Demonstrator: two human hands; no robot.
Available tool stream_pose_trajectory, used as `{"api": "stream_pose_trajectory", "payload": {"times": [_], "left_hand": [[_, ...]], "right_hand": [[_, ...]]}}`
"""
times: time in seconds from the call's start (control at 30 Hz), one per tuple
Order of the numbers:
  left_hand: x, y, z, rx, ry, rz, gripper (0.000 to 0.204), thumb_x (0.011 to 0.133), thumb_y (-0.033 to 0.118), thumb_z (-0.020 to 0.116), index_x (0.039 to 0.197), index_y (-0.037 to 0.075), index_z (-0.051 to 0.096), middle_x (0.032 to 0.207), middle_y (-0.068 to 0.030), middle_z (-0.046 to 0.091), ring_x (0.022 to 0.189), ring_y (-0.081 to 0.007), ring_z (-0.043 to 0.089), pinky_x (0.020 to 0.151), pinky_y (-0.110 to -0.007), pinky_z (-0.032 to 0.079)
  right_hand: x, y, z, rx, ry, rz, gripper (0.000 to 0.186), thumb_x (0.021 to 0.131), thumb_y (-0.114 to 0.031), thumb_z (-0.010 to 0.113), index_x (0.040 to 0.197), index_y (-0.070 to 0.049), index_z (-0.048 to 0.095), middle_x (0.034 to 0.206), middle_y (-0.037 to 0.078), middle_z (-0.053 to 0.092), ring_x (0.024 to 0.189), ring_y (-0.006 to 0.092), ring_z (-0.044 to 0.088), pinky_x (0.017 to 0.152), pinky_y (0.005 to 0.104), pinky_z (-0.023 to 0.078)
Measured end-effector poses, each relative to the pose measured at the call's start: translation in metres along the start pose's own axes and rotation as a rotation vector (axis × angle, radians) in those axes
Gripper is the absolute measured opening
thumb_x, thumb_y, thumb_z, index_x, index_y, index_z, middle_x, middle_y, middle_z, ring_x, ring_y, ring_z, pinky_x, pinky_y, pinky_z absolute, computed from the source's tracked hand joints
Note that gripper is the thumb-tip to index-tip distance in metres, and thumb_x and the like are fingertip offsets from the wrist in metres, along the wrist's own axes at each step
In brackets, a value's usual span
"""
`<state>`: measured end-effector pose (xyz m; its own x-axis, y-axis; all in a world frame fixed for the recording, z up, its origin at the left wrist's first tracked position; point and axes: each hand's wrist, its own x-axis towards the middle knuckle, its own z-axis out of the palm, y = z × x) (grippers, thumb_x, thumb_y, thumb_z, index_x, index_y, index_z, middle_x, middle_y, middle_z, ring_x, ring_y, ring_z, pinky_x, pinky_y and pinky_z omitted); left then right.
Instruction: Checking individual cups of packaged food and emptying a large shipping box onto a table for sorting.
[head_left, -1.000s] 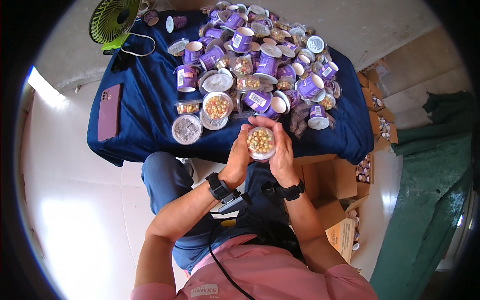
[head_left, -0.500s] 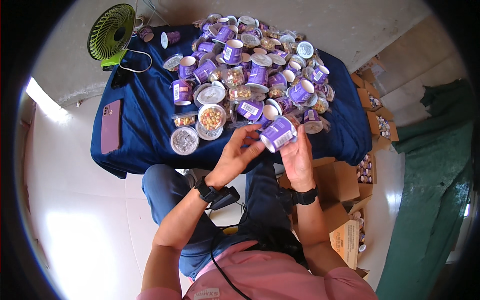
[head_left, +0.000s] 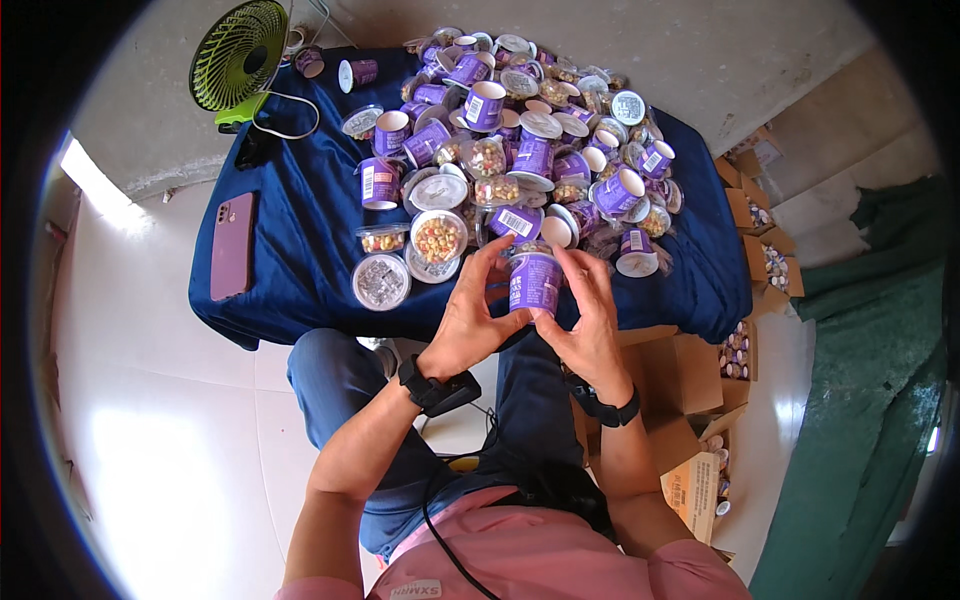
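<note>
Between both hands, over the near edge of the table, is a purple paper cup (head_left: 534,284) with clear packaging showing at its far end. My left hand (head_left: 478,312) grips its left side, and my right hand (head_left: 590,318) closes round its right side with the thumb low on the near face. Just beyond the hands lies a heap of purple cups (head_left: 535,155) and clear lidded tubs of coloured cereal pieces. A round cereal tub (head_left: 438,236) and a tub of silvery packets (head_left: 381,282) lie left of my left hand.
A dark blue cloth (head_left: 310,220) covers the table. At the left lie a purple phone (head_left: 232,246) and a green fan (head_left: 240,55) with a white cable. Cardboard boxes (head_left: 685,372), some holding cups, stand right of the table beside a green sheet (head_left: 860,370).
The cup has turned from tilted to more upright, its printed face now toward me. My right hand has come round its side, and my left hand now grips it. The view has shifted slightly.
</note>
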<state>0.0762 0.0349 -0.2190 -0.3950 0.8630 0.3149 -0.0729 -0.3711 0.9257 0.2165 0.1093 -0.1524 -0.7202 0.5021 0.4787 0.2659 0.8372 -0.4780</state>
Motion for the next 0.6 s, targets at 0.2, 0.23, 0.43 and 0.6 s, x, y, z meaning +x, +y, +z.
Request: {"api": "stream_pose_trajectory", "payload": {"times": [0.2, 0.23, 0.43, 0.6], "left_hand": [[0.001, 0.011, -0.009, 0.242, -0.073, 0.075, 0.067, 0.073, 0.000, 0.075, 0.133, 0.004, 0.045, 0.115, -0.0103, 0.047, 0.109, -0.0224, 0.053, 0.094, -0.035, 0.048], [0.001, 0.010, -0.008, 0.244, -0.076, 0.077, 0.067, 0.073, 0.000, 0.075, 0.133, 0.004, 0.045, 0.115, -0.0103, 0.047, 0.109, -0.0224, 0.053, 0.094, -0.035, 0.048], [-0.002, 0.002, -0.001, 0.042, 0.028, -0.032, 0.070, 0.071, 0.001, 0.076, 0.134, 0.005, 0.045, 0.115, -0.0090, 0.046, 0.110, -0.0214, 0.051, 0.095, -0.036, 0.048], [0.002, 0.007, -0.007, 0.245, -0.045, 0.116, 0.069, 0.069, 0.001, 0.077, 0.132, 0.006, 0.048, 0.114, -0.0093, 0.045, 0.106, -0.0204, 0.051, 0.094, -0.034, 0.048]], "right_hand": [[-0.008, 0.011, 0.004, -0.016, -0.029, 0.007, 0.070, 0.075, -0.015, 0.073, 0.135, -0.005, 0.041, 0.117, 0.018, 0.043, 0.106, 0.0330, 0.050, 0.090, 0.0402, 0.043], [-0.011, 0.012, 0.009, -0.022, -0.001, 0.011, 0.069, 0.076, -0.014, 0.072, 0.136, -0.004, 0.039, 0.118, 0.018, 0.042, 0.107, 0.0325, 0.050, 0.091, 0.0398, 0.043], [-0.024, 0.011, 0.028, 0.548, 0.139, 0.313, 0.061, 0.085, -0.011, 0.065, 0.137, -0.001, 0.034, 0.123, 0.015, 0.039, 0.114, 0.0271, 0.047, 0.098, 0.0356, 0.043], [-0.012, 0.018, 0.000, 0.135, -0.100, 0.060, 0.067, 0.081, -0.005, 0.065, 0.139, -0.003, 0.031, 0.126, 0.017, 0.038, 0.115, 0.0301, 0.044, 0.094, 0.0372, 0.043]]}}
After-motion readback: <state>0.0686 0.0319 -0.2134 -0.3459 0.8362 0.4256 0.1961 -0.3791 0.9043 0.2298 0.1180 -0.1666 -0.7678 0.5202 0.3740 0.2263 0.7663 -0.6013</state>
